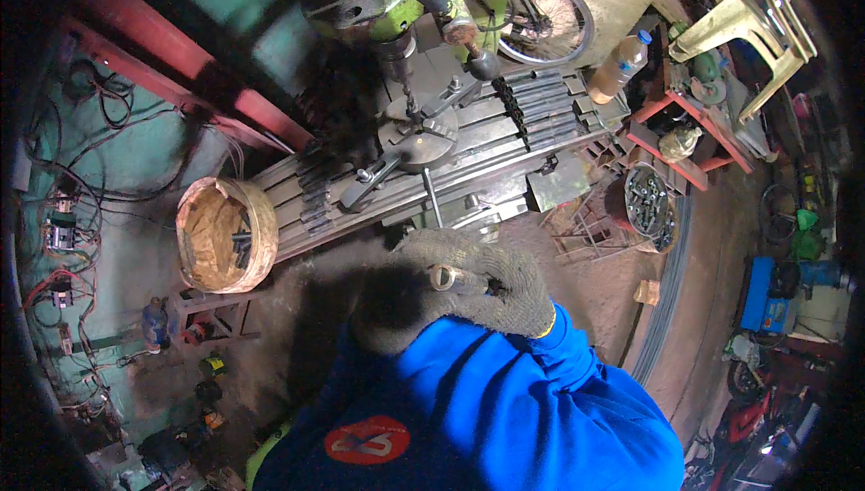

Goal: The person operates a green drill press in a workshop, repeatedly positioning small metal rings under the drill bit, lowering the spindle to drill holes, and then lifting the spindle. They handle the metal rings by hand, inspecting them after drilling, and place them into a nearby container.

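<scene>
Both my hands wear grey knitted gloves and meet in front of my chest. My right hand (521, 288) curls round a short metal tube (441, 277), whose open round end faces up. My left hand (389, 306) is beside the tube in deep shadow, and its fingers cannot be made out. Beyond them is a drill press table (333, 212) with slots. A round chuck (423, 144) is clamped on it beneath the drill bit (410, 99), and a metal handle (432, 198) sticks out toward me.
Rows of dark metal rods (545, 104) lie on the table's right side beside a plastic bottle (622, 68). A round tub (225, 234) stands at its left end. To the right are a bucket of metal parts (647, 203), a red stand (689, 140) and long bars (662, 297) on the floor.
</scene>
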The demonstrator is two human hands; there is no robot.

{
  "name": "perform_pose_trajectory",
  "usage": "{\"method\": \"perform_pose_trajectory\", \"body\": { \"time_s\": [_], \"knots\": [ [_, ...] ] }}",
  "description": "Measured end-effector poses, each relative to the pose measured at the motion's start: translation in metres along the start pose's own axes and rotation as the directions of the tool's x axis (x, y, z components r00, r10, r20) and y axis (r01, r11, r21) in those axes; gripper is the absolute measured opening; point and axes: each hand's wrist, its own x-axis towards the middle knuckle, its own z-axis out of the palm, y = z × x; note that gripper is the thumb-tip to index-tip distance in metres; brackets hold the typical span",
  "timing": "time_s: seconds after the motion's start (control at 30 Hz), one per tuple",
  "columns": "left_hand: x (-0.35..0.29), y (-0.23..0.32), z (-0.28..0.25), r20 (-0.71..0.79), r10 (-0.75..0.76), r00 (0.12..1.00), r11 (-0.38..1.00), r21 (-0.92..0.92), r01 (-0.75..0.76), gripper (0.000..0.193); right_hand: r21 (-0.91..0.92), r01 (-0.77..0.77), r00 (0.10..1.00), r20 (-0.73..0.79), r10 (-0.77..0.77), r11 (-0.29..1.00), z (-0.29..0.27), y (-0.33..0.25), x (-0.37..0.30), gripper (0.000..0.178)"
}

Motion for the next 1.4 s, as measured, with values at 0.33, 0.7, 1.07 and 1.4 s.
{"method": "perform_pose_trajectory", "body": {
  "time_s": [0.33, 0.7, 1.07, 1.4],
  "knots": [
    [0.015, -0.031, 0.002, 0.057, 0.157, 0.986, 0.981, 0.107, -0.162, 0.041, -0.09, 0.123, 0.992, 0.016, -0.122, 0.988, 0.003, 0.003, -0.013, 0.038],
    [0.011, 0.024, 0.014, 0.055, -0.111, 0.992, 0.984, -0.131, 0.117, 0.028, 0.444, -0.543, 0.84, 0.311, 0.446, 0.713, 0.028, 0.063, -0.049, 0.034],
    [0.013, -0.005, 0.013, -0.034, -0.09, 0.995, 0.989, 0.112, 0.093, 0.029, 0.588, -0.382, 0.924, 0.259, 0.281, 0.713, 0.034, 0.056, -0.032, 0.035],
    [0.003, 0.007, 0.014, -0.058, -0.001, 0.998, 0.987, 0.163, 0.01, 0.031, 0.273, -0.247, 0.964, -0.029, 0.264, 0.93, 0.028, 0.042, -0.03, 0.061]
  ]
}}
